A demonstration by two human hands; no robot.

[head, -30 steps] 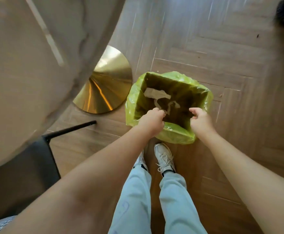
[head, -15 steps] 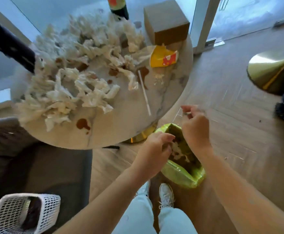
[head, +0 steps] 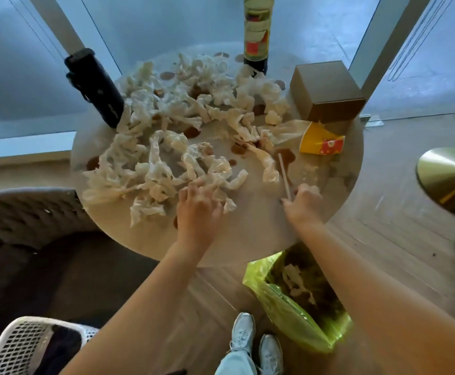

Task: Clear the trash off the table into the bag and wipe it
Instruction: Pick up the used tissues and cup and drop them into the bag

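A round marble table (head: 248,239) is strewn with several crumpled white tissues (head: 167,147) and brown spills. My left hand (head: 198,207) lies on the near tissues, fingers spread over them. My right hand (head: 303,203) pinches the near end of a pale straw (head: 283,171). A yellow paper wrapper (head: 321,143) lies at the table's right. On the floor below the table's near edge stands the yellow-green trash bag (head: 288,301), open, with tissues inside.
A brown cardboard box (head: 326,90), a tall labelled bottle (head: 256,36) and a black flask (head: 94,85) stand at the table's far side. A grey chair (head: 18,220) and a white basket (head: 18,345) are at left. A gold base (head: 448,174) is on the right.
Both hands have left the bag's rim and moved up onto the table. The left now rests on the tissues and the right has taken hold of the straw.
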